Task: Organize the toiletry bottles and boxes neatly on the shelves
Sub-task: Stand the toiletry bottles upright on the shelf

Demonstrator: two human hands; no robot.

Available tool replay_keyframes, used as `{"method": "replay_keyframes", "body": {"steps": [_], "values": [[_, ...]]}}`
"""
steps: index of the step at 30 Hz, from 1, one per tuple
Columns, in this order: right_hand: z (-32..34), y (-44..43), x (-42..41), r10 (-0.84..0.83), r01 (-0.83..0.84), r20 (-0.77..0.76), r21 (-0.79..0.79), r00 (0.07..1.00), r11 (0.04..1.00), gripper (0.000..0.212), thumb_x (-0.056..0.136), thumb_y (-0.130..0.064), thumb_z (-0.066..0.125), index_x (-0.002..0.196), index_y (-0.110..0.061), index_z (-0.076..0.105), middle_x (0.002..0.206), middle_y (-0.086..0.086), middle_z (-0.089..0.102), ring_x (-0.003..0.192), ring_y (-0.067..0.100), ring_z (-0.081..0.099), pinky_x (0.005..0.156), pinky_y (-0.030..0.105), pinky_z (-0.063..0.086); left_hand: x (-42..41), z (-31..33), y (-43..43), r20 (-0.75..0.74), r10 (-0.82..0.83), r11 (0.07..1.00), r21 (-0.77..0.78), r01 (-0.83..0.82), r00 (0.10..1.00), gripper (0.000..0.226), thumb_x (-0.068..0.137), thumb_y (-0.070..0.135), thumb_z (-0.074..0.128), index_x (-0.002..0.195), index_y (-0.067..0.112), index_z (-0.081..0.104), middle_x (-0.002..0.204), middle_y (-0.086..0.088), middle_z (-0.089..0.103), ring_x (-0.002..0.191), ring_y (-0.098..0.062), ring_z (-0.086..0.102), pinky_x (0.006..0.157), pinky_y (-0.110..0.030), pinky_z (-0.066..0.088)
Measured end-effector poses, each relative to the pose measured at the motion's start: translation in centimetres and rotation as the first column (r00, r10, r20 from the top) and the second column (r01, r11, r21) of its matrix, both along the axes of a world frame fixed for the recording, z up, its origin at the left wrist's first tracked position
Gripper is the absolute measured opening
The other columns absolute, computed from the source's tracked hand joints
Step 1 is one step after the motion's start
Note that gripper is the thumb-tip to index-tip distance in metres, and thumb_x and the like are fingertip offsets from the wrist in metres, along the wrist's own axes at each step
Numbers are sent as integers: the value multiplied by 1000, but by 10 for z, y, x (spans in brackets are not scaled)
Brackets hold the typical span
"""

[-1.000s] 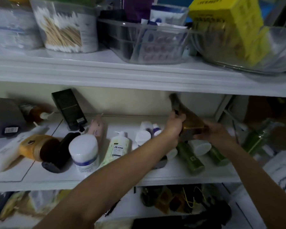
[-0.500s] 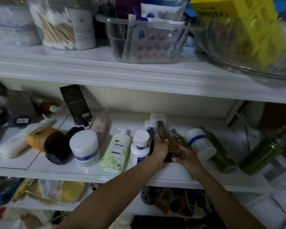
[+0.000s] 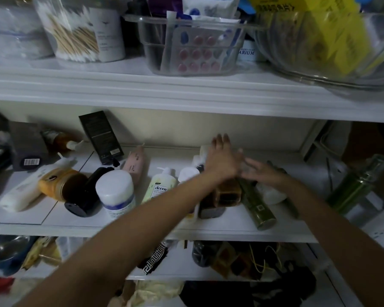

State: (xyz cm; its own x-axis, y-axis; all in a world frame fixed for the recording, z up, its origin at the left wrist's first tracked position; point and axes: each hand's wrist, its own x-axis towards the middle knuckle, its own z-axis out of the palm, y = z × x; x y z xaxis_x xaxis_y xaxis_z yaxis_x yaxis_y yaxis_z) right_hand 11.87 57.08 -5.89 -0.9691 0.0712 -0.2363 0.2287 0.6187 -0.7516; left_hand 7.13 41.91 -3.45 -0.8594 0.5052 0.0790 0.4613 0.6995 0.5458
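Both my hands hover spread flat, holding nothing. The amber bottle (image 3: 227,197) lies just below my left hand (image 3: 222,161), and the green bottle (image 3: 256,207) lies under my right hand (image 3: 263,173). I judge I'm between items; next I need a firm grasp to stand one upright.

Fingers straight, my left hand (image 3: 222,161) reaches over the lying amber bottle (image 3: 228,196), my right hand (image 3: 262,173) at its three o'clock, above the green bottle (image 3: 257,207).

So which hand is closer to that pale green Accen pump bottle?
Left. The left hand hovers a little to the right of the Accen bottle, fingers straight; the right hand is farther right, by the dark green bottle.
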Motion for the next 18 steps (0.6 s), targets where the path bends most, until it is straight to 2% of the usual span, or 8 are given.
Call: {"method": "replay_keyframes", "body": {"steps": [1,3,5,7,10,14,18], "values": [[11,0,-7,3,-4,10,72,1000,997,83,80,-56,57,148,-24,22,153,-1,24,137,18,32,111,34,29,-12,19,-6,-63,-19,998,-65,15,998,66,102,42,26,151,7,-1,159,-13,-6,147,-26,-5,118,-36,1],[31,-6,-20,36,-29,-24,251,999,967,81,86,-60,44,151,-23,10,157,0,11,144,20,16,117,38,15,-38,46,-26,-133,-27,979,-203,-1,991,68,100,51,21,152,12,1,160,-9,-4,147,-26,-3,118,-40,3],[42,-17,-36,74,-26,-76,503,994,864,73,93,-59,32,150,-27,0,159,-1,-1,146,19,2,117,41,4,-61,60,-51,-204,-31,943,-331,-40,978,72,97,57,18,152,12,3,160,-10,1,147,-30,3,118,-43,4],[46,-29,-49,116,-39,-74,656,990,754,70,92,-63,21,149,-32,-7,158,-3,-11,146,16,-9,117,44,-7,-76,59,-77,-226,2,915,-392,-93,974,76,95,62,16,152,15,0,160,-10,-2,147,-30,0,118,-45,1],[28,-46,-62,132,-58,-47,722,990,689,67,91,-66,14,147,-38,-11,157,-6,-17,144,15,-16,114,48,-15,-83,39,-102,-167,52,902,-415,-118,985,78,92,66,16,150,23,-12,158,-4,-17,146,-26,-15,117,-46,-7],[9,-62,-62,130,-58,-46,714,990,698,64,92,-66,12,147,-40,-5,158,-6,-12,145,17,-13,113,53,-15,-83,6,-132,-127,107,860,-486,-156,986,77,92,67,16,150,27,-14,157,-3,-21,144,-26,-20,116,-49,-9],[9,-64,-65,103,-30,-60,710,993,703,61,92,-64,10,147,-41,-5,158,-7,-12,145,17,-14,113,53,-15,-92,-2,-173,-144,169,828,-515,-220,975,80,91,69,18,150,26,-14,157,-5,-22,144,-28,-22,114,-52,-11]]}}
